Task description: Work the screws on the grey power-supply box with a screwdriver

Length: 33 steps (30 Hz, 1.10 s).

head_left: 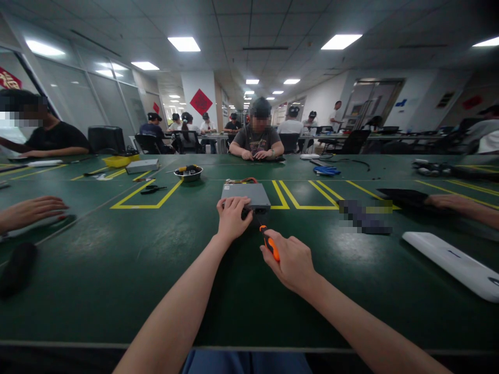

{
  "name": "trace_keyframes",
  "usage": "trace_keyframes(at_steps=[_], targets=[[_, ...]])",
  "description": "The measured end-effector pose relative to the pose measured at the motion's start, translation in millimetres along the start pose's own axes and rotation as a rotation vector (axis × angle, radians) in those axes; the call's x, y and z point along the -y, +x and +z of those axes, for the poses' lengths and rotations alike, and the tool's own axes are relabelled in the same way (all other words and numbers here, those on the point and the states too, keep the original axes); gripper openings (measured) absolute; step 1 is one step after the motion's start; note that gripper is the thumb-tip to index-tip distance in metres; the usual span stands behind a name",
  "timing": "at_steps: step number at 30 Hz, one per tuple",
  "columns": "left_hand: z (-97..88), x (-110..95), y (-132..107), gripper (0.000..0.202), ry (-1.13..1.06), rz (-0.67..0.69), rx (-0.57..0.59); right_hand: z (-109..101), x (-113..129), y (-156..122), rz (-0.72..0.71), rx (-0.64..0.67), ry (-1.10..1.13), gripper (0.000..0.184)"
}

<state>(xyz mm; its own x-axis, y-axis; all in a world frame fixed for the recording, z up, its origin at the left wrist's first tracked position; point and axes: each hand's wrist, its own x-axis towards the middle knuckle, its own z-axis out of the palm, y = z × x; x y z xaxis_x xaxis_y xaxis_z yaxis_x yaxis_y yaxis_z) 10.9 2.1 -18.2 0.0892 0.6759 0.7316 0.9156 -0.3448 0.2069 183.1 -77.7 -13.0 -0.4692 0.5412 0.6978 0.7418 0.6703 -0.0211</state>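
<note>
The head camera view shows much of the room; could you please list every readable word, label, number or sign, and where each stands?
Nothing is legible.
Red diamond sign on the white pillar: too small to read.
Red banner at the left edge: too blurred.
Blue sign on the far wall: too small.
Grey metal case under the left hand: no legible label.
Orange-handled screwdriver in the right hand: no legible text.

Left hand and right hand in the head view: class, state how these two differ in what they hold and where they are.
The left hand curls over the near edge of the grey metal box, while the right hand sits clear of it. The right hand grips an orange-and-black screwdriver; the left hand holds no tool. Both are bare, above the green workbench.
</note>
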Motion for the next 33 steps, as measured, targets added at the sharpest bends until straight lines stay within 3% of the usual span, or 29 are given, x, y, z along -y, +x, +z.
trace_keyframes(at_steps=[7, 13, 15, 19, 23, 28, 30, 33], targets=[[0.7, 0.7, -0.2, 0.026, -0.008, 0.006, -0.012, -0.6, 0.2, 0.6, -0.019, 0.014, -0.065, 0.012], [0.9, 0.4, 0.1, 0.026, -0.002, -0.005, -0.001, 3.0, -1.1, 0.5, 0.068, -0.002, -0.030, 0.025], [1.0, 0.4, 0.1, 0.026, -0.004, -0.004, -0.001, 3.9, -1.5, -0.4, 0.091, -0.009, -0.023, 0.022], [1.4, 0.6, -0.1, 0.026, -0.002, -0.003, -0.004, 2.1, -1.1, -0.2, -0.006, 0.004, -0.031, 0.010], [1.5, 0.8, -0.1, 0.026, 0.002, -0.004, -0.002, -0.3, -0.5, 1.5, -0.018, 0.028, -0.019, 0.012], [2.0, 1.1, -0.1, 0.026, 0.000, -0.001, -0.009, 1.8, -1.3, 0.2, 0.126, 0.044, 0.034, 0.029], [2.1, 1.2, 0.0, 0.027, -0.003, -0.003, -0.010, 2.5, -1.8, -0.7, 0.161, 0.047, 0.037, 0.025], [2.1, 1.2, -0.1, 0.026, -0.009, 0.001, -0.017, 1.3, -2.2, -0.3, 0.071, 0.023, -0.005, 0.014]])
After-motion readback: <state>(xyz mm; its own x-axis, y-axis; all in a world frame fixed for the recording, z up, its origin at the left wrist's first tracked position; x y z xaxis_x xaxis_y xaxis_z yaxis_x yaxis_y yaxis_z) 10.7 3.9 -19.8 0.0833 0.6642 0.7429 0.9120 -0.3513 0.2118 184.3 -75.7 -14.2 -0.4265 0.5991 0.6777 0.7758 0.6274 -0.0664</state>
